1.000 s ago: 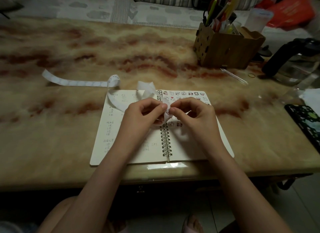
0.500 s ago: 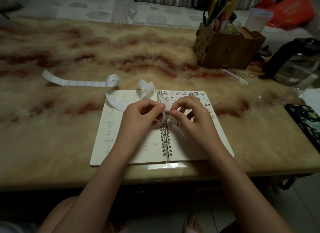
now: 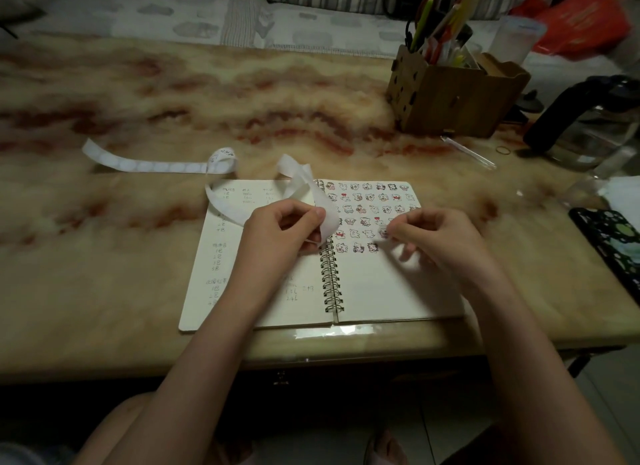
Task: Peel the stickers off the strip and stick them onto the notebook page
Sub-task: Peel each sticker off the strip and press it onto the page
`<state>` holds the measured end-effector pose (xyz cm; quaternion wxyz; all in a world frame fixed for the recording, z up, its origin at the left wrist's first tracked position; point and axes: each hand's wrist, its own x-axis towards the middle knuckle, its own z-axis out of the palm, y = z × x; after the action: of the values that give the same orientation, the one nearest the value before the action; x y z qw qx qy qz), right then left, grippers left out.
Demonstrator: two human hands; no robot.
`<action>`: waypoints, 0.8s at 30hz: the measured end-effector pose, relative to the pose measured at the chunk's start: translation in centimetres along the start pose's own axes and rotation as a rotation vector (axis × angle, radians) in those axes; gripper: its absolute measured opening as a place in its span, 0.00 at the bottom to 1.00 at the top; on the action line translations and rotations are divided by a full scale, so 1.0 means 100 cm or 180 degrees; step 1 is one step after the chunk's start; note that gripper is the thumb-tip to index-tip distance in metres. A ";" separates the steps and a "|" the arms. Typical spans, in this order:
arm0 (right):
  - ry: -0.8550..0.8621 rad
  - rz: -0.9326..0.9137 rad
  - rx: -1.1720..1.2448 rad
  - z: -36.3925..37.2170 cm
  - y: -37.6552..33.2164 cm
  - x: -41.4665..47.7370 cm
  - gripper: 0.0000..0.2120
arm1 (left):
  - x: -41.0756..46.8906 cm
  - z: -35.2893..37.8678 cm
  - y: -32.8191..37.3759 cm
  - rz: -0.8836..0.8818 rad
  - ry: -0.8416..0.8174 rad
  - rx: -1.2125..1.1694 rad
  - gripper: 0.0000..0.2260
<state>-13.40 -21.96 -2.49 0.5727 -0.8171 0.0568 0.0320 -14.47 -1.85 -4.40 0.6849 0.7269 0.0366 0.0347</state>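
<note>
The right hand (image 3: 440, 238) has moved off the strip (image 3: 329, 219), pinched in the left hand (image 3: 284, 229), and now pinches a peeled sticker (image 3: 383, 232) just over the page (image 3: 381, 284), so sticking comes next.

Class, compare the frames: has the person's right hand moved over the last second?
Yes. The right hand has shifted rightward, away from the spiral binding, over the stickered page.
</note>
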 end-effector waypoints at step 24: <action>-0.0016 0.0153 -0.0330 -0.003 0.004 0.000 0.04 | 0.001 0.000 -0.002 0.0004 0.0028 0.0083 0.06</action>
<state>-13.45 -22.35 -2.82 0.5289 -0.8440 0.0733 0.0506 -14.39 -1.86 -4.61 0.6752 0.7356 0.0396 0.0378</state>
